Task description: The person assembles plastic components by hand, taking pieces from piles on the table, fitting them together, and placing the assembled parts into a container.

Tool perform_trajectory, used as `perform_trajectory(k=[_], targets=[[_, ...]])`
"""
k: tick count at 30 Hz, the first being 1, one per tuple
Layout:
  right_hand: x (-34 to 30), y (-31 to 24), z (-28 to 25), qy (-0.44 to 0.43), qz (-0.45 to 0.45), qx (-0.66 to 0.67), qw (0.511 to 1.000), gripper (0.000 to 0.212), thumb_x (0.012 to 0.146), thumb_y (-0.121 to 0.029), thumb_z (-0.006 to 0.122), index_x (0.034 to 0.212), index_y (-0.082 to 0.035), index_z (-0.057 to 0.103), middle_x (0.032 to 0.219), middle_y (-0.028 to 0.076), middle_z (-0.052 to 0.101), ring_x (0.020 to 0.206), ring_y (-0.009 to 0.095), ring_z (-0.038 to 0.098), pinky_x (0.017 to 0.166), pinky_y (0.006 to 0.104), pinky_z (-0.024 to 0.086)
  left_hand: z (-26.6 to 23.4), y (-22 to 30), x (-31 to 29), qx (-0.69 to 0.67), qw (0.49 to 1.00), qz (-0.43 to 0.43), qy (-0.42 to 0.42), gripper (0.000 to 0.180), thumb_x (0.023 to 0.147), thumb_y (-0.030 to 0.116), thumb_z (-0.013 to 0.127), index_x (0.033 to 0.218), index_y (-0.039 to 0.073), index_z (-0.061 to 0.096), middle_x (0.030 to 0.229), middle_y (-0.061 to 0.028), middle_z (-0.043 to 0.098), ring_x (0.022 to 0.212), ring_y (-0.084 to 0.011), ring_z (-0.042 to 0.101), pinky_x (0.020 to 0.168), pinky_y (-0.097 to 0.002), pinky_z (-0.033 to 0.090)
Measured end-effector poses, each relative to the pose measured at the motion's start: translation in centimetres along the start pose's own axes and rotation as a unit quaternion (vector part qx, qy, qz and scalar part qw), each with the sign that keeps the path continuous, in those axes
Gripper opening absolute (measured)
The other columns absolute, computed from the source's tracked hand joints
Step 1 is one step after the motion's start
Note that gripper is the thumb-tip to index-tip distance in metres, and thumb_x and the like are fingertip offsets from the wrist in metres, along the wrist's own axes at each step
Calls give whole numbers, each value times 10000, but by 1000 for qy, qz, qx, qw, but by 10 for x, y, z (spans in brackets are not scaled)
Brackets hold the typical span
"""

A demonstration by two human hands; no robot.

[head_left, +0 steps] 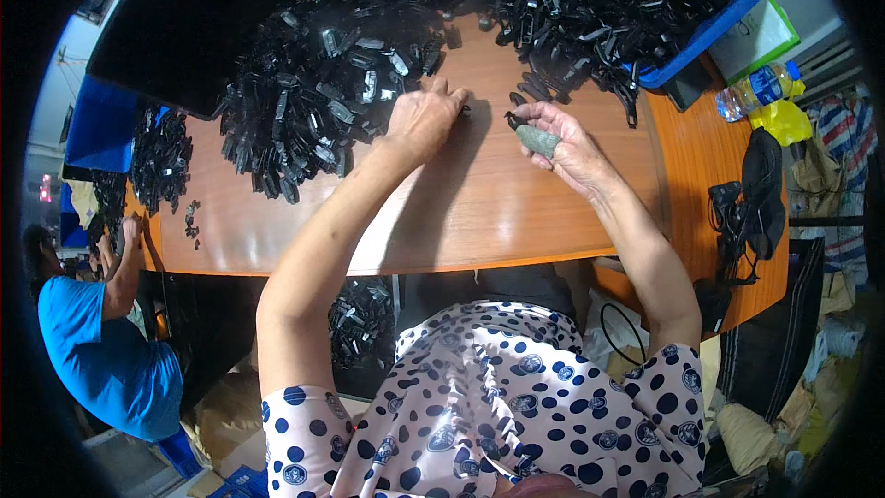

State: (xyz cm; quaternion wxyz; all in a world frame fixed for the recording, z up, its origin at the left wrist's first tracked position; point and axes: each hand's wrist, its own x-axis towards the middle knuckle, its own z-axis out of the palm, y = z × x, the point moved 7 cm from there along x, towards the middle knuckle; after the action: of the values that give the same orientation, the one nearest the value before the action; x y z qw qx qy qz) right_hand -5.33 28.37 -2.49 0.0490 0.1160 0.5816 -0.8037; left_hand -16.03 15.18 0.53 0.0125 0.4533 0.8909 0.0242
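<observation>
My left hand (424,122) is over the middle of the wooden table (516,212), fingers bent and pressed together. A tiny dark bit (466,110) shows at its fingertips; its kind is too small to tell. To the right, my right hand (572,149) is turned partly palm up. It grips a grey-green oval piece (537,140) against the fingers, and a small black part (513,120) sticks out at the fingertips. A heap of small black plastic parts (313,97) lies beside my left hand. Another heap of such parts (590,14) spreads beyond my right hand.
A blue bin (719,32) edges the far right heap. A water bottle (761,90), a yellow bag (782,120) and a black cabled device (763,194) are at right. A co-worker in a blue shirt (111,350) sits at left. Black parts fill a container (361,323) below the table edge.
</observation>
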Motion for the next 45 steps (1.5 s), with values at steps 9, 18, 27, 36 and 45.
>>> perform_trajectory(k=[9,18,27,36,45], targets=[[-33,-7,36,-105,-38,128,986,321,849,-143,628,1136,-56,516,898,-3,574,741,48,546,547,162,397,-6,33,-72,-737,659,-148,-8,459,898,252,633,1314,144,472,768,-19,603,612,-53,560,462,-179,360],[-49,-27,95,-144,-48,124,981,355,840,-117,694,1127,-29,504,925,61,572,658,95,539,470,166,368,-28,34,-134,-874,468,-108,77,431,862,76,651,1268,45,511,881,-8,594,757,-88,585,639,-187,468],[-64,-31,142,-206,-64,79,973,312,832,-106,700,1071,-27,516,965,64,561,679,97,534,514,166,386,-53,13,-181,-583,758,-102,274,319,799,23,686,1113,57,645,832,-24,561,756,-129,556,711,-241,467],[-67,-28,163,-237,-59,55,968,279,833,-58,689,1054,-21,523,962,41,548,788,80,535,619,200,435,-72,11,-205,-495,803,-56,326,327,760,17,703,1081,20,638,919,-99,591,790,-184,601,685,-276,496],[-68,-16,167,-245,-19,-8,969,252,852,-45,668,1062,-31,529,1020,41,576,936,90,551,743,221,458,-66,11,-217,-408,859,-84,299,279,745,61,704,1011,20,632,830,-93,609,705,-221,614,612,-320,500]])
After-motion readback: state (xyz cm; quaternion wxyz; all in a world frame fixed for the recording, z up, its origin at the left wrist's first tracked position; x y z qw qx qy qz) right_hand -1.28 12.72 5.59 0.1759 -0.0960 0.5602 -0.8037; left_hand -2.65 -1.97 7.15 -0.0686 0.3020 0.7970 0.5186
